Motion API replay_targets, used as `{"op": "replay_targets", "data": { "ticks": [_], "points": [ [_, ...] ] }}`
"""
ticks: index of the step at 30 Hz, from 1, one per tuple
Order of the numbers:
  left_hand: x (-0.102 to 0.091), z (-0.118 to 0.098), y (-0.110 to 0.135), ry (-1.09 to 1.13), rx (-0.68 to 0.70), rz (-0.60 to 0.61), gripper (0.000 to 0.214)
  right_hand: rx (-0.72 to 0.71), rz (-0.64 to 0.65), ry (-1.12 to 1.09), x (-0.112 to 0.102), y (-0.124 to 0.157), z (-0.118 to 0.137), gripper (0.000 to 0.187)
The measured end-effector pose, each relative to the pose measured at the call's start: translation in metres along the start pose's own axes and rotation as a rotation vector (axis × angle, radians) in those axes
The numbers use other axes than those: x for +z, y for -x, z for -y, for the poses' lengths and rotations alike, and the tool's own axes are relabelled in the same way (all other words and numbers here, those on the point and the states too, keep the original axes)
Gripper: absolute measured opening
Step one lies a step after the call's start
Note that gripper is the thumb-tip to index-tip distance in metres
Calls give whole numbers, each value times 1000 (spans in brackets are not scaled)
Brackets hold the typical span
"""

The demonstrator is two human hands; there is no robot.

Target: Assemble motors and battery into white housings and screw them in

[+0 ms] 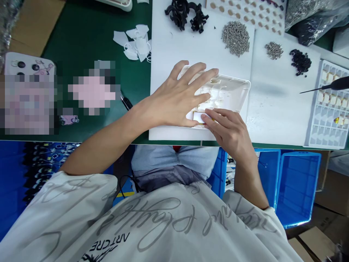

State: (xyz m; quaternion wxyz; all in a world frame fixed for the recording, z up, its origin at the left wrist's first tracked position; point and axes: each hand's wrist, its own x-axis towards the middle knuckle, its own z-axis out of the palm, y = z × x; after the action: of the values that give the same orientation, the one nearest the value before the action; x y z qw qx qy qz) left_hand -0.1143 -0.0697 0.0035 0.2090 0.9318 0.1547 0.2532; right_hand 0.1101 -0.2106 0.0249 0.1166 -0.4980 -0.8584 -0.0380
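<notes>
A shallow white plastic housing (238, 91) lies on the white work mat, its moulded inside facing up. My left hand (174, 98) reaches across its left part with the fingers spread, and the thumb rests by the near edge. Under that hand, part of the housing is hidden. At the near left corner sits a small white rectangular block (199, 117) with a bit of yellow and red below it. The fingertips of my right hand (231, 131) are bent together and press on the block's right end.
Beyond the housing lie black plastic clips (180, 14), a pile of silver screws (236, 38), a smaller screw pile (274, 50) and small black parts (300, 62). A screwdriver (338, 83) hangs over a compartment tray (327, 134) at right. White cut pieces (140, 43) lie left.
</notes>
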Motion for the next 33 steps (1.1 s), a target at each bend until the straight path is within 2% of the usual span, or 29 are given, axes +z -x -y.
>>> {"op": "replay_targets", "data": {
  "ticks": [9, 15, 24, 28, 33],
  "points": [
    [2, 2, 0, 47, -9, -29, 45, 18, 1, -13, -2, 4, 4, 41],
    [1, 2, 0, 40, 0, -5, 49, 81, -104, -11, -4, 17, 15, 47],
    [1, 5, 0, 51, 5, -11, 49, 42, -70, 18, 9, 23, 20, 52],
    [-3, 10, 0, 48, 39, 13, 47, 48, -25, -69, 5, 22, 16, 50],
    [-3, 14, -4, 56, 10, -5, 44, 34, 35, -66, -3, 17, 14, 44]
  ]
}}
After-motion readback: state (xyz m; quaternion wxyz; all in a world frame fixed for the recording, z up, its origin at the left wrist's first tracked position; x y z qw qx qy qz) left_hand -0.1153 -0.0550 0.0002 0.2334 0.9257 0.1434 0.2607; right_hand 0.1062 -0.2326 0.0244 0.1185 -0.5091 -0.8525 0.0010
